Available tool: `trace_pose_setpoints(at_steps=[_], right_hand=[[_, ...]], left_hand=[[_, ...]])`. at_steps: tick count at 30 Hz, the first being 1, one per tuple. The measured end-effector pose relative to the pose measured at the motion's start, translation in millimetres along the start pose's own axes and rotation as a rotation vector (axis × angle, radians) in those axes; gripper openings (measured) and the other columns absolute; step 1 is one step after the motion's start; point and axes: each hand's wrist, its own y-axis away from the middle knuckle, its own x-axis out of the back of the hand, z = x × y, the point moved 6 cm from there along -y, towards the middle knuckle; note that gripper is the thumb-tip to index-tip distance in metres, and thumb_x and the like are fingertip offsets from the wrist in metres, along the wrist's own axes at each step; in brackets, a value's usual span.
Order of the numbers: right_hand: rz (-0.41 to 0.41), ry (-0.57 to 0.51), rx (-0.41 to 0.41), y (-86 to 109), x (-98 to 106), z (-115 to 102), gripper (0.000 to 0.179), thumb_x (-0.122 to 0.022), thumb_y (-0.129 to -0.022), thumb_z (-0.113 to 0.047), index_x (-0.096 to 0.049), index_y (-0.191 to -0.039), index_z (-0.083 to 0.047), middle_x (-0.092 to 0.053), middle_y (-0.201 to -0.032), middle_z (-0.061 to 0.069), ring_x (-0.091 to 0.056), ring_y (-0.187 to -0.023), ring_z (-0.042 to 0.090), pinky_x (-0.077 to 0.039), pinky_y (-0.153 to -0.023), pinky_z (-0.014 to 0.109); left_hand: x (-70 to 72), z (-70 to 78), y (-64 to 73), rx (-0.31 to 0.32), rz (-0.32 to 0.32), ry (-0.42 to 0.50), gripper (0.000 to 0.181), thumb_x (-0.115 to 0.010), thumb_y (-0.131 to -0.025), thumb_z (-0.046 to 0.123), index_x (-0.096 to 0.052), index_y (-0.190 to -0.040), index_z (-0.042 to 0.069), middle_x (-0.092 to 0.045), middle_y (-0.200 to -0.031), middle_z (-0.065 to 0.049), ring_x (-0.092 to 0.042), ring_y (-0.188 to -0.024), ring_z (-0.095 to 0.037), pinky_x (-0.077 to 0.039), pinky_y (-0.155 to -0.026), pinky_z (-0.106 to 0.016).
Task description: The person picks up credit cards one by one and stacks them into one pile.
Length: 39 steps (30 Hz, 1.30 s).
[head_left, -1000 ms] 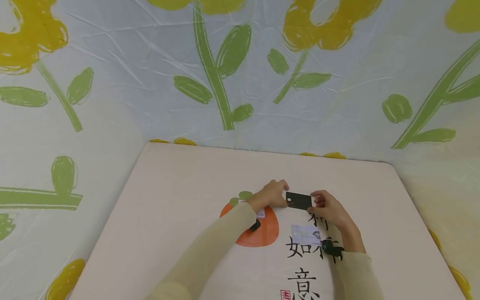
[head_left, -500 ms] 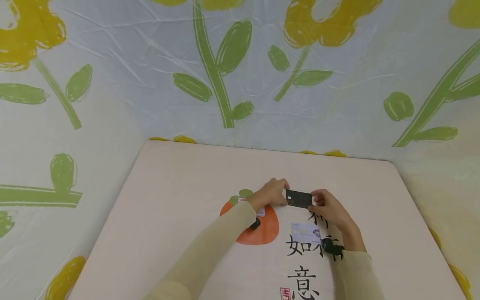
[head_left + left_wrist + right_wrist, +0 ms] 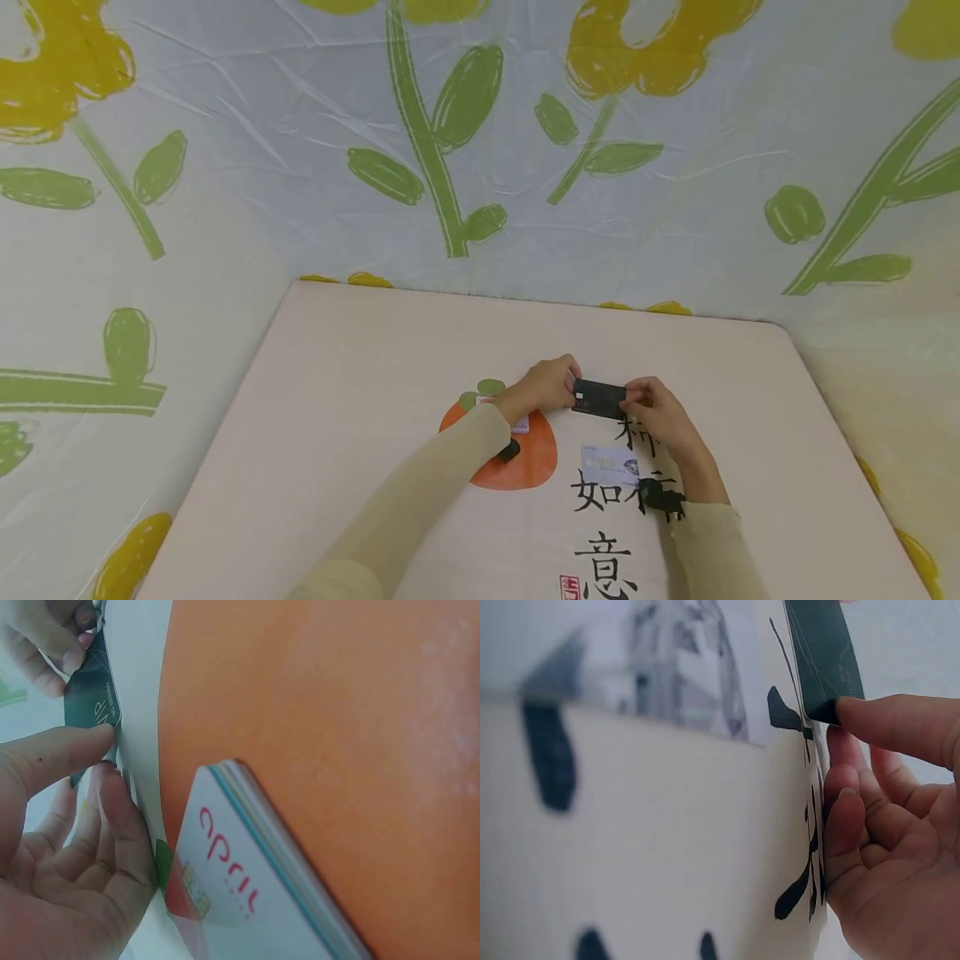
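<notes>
A black card with a chip and "VIP" lettering spans the gap between the hands, close over the table. My left hand pinches its left end; in the left wrist view the thumb lies on the card's dark green-black face, fingers behind it. At the other end, my right hand pinches the card between thumb and fingers, also seen in the right wrist view around the card's corner. Below the left wrist, partly hidden by it, sits a stack of cards whose white top card reads "april" in red.
A pale lilac card lies flat below the black card, its right edge near the right wrist's black camera. The pink table mat bears an orange persimmon print and black brush characters. Flowered cloth hangs behind.
Both hands' fingers have closed in on the ends of the black card. The card has shifted very slightly to the right. The lilac card and the stack stay in place.
</notes>
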Motion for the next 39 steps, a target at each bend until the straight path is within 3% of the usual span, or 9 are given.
trace_pose_setpoints(at_steps=[7, 15, 23, 31, 39], right_hand=[[0.007, -0.061, 0.014, 3.9, 2.7, -1.2, 0.028, -0.056, -0.102, -0.009, -0.046, -0.124, 0.004, -0.055, -0.104, 0.017, -0.057, -0.092, 0.026, -0.048, -0.074, 0.030], [0.006, -0.129, 0.052, 10.2, 2.9, -11.0, 0.024, -0.054, -0.104, -0.009, -0.044, -0.122, 0.005, -0.056, -0.104, 0.019, -0.060, -0.088, 0.027, -0.053, -0.073, 0.032], [0.039, -0.141, 0.089, 13.6, 2.5, -25.3, 0.026, -0.055, -0.104, -0.011, -0.045, -0.123, 0.004, -0.055, -0.107, 0.019, -0.062, -0.093, 0.023, -0.055, -0.077, 0.035], [0.003, -0.214, 0.149, 10.9, -11.4, -46.2, 0.026, -0.056, -0.102, -0.006, -0.046, -0.123, 0.006, -0.057, -0.106, 0.024, -0.067, -0.089, 0.023, -0.054, -0.075, 0.032], [-0.035, -0.257, 0.136, 6.4, -29.7, -60.6, 0.027, -0.059, -0.101, -0.007, -0.048, -0.123, 0.003, -0.056, -0.108, 0.024, -0.066, -0.089, 0.024, -0.054, -0.075, 0.033]], left_hand=[[-1.2, -0.5, 0.1, -0.018, 0.001, 0.034, 0.035, -0.074, -0.087, 0.005, -0.057, -0.115, 0.016, -0.066, -0.084, 0.004, -0.057, -0.072, -0.008, -0.043, -0.064, -0.019], [-0.6, -5.6, 2.3, -0.096, 0.021, 0.086, 0.031, -0.071, -0.091, 0.007, -0.055, -0.114, 0.019, -0.069, -0.089, 0.003, -0.059, -0.075, -0.007, -0.046, -0.067, -0.020], [17.9, -7.1, 15.6, -0.102, 0.052, 0.204, 0.029, -0.070, -0.092, 0.011, -0.056, -0.114, 0.024, -0.067, -0.092, 0.008, -0.062, -0.080, -0.008, -0.049, -0.072, -0.025], [33.2, -24.3, 30.9, -0.085, 0.070, 0.304, 0.030, -0.068, -0.094, 0.009, -0.057, -0.117, 0.026, -0.065, -0.095, 0.006, -0.066, -0.070, -0.015, -0.051, -0.057, -0.027], [48.6, -37.2, 55.4, -0.120, 0.085, 0.384, 0.030, -0.065, -0.094, 0.007, -0.057, -0.118, 0.024, -0.065, -0.098, 0.002, -0.071, -0.081, -0.015, -0.055, -0.067, -0.029]])
